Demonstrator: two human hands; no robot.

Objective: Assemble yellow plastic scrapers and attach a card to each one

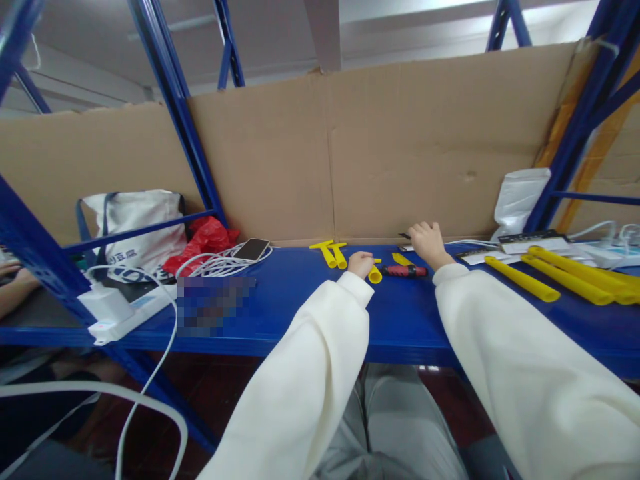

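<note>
My left hand (361,264) is closed at the middle of the blue shelf, beside a yellow T-shaped piece (375,274); what its fingers hold, if anything, is hidden. My right hand (427,241) is near the back edge, fingers bent, with a small black item (405,235) at its fingertips. Between my hands lie a red and black tool (404,271) and a small yellow piece (401,259). Left of my left hand, two yellow T-shaped pieces (327,255) lie side by side.
Long yellow tubes (570,280) lie at the right. To the left are a phone (252,250) on coiled white cable, a red bag (207,240), a cloth bag (137,227) and a power strip (135,317). Cardboard (400,147) stands behind. Another person's hand shows far left.
</note>
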